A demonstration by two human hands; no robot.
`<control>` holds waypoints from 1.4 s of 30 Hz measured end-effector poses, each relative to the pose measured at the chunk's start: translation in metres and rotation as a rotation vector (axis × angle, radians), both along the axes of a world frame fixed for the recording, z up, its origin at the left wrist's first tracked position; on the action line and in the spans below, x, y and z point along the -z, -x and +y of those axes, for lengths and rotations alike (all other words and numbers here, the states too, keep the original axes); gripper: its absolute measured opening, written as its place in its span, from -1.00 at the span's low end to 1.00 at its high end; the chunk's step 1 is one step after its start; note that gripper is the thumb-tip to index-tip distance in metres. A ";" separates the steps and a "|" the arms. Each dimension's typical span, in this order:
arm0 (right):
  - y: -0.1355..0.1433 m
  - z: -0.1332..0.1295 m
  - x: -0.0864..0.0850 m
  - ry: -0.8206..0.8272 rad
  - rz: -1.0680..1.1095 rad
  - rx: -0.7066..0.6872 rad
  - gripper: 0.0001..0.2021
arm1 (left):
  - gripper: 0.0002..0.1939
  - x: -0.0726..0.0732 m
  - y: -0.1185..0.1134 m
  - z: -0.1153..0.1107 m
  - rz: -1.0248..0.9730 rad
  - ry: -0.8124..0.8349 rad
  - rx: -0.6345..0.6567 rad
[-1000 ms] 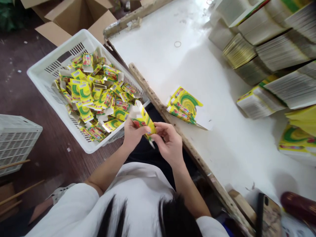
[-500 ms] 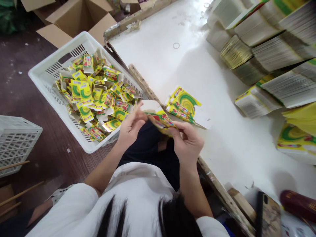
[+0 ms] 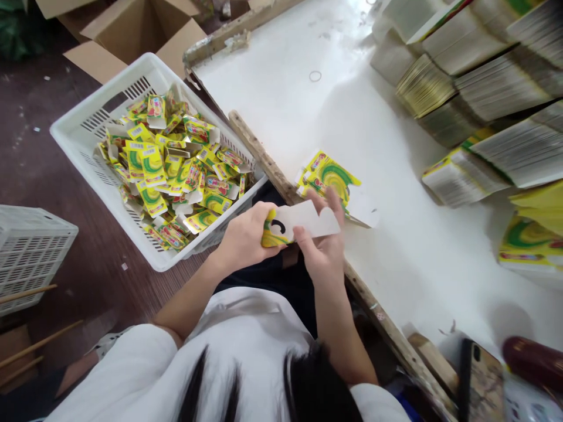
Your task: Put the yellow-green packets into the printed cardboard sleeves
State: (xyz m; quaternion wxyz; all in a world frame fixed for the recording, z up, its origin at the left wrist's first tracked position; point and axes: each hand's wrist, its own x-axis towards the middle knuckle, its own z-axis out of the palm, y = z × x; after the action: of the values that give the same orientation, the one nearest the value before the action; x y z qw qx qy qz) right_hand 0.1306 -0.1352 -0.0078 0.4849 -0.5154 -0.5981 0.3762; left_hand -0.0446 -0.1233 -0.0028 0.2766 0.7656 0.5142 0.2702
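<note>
A small yellow-green cardboard box [image 3: 314, 217] is between my hands, over my lap at the table's edge. My left hand [image 3: 247, 233] is closed around its printed end. Its long white inner flap points toward my right hand [image 3: 323, 246], whose thumb presses on the flap while some fingers reach behind it. Just past the right fingers, a few flat printed box blanks [image 3: 332, 176] lie on the white table. To the left, a white plastic basket [image 3: 74, 138] holds a heap of folded boxes [image 3: 152, 164] in the same print.
Tall stacks of flat box blanks [image 3: 488, 88] stand on the table's right side. A phone [image 3: 481, 381] and a dark red cylindrical object [image 3: 532, 360] lie near the lower right corner. An open carton [image 3: 136, 35] sits behind the basket, and another white crate [image 3: 35, 252] is at far left.
My left hand has moved from open beside the box to gripping its end. The box has turned, showing its white flap, and my right hand has shifted onto that flap.
</note>
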 end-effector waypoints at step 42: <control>-0.038 0.027 0.020 -0.098 -0.254 0.214 -0.36 | -0.17 0.005 0.075 0.019 0.246 -0.131 -0.578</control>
State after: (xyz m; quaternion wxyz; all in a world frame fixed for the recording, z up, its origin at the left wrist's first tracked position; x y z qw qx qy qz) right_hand 0.1685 -0.1082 -0.0275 0.4672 -0.5954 -0.6138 0.2246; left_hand -0.1201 -0.1041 -0.0078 0.0741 0.6308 0.7215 0.2757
